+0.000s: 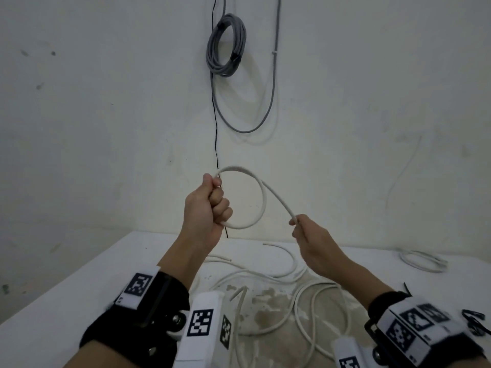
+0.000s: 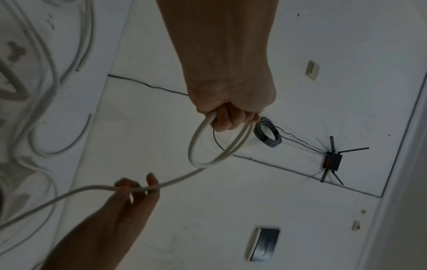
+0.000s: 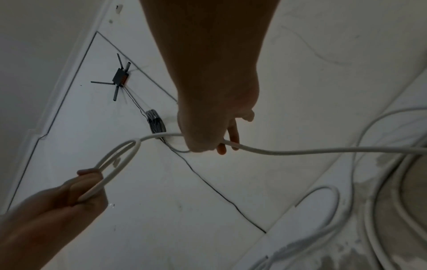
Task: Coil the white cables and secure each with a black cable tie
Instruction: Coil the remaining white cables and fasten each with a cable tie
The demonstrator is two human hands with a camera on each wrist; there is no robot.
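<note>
Here a smooth, round white cable forms one loop at mid-frame; left hand fingers fist it, right hand fingers pinch its tail.

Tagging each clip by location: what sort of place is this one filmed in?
Probably a bare utility or work room, not a lived-in space. A white table stands against a scuffed white wall, a grey cable coil hangs there, and a router with antennas is mounted higher up.
</note>
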